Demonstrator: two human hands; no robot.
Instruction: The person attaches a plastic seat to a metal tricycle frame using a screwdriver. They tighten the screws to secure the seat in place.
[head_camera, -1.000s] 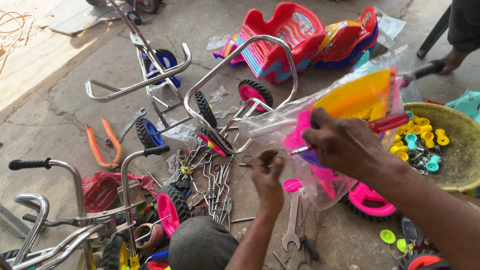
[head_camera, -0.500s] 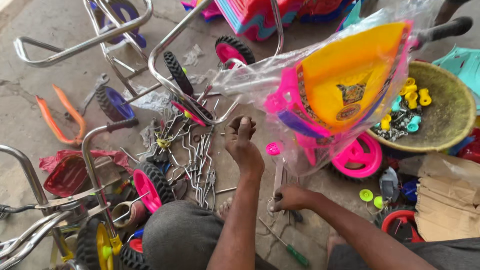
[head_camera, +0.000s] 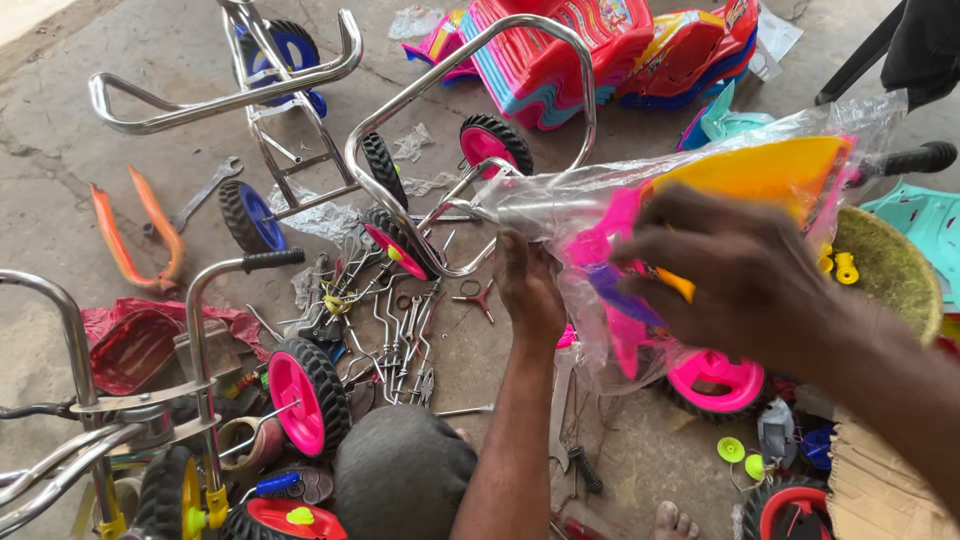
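Head view: my left hand (head_camera: 528, 285) grips the clear plastic wrap (head_camera: 590, 200) around the pink-and-yellow toy body (head_camera: 760, 175), while my right hand (head_camera: 745, 270), blurred, fingers curled, presses against it above the floor.

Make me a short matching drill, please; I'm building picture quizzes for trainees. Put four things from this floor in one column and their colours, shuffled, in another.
Things:
1. curved strips at far left
2. spanner lying beside them
3. wheel hub near the bottom left
4. shallow bowl at right

Colours:
A. pink
B. olive green
C. orange
D. grey metal

Pairs: 1-C, 2-D, 3-A, 4-B
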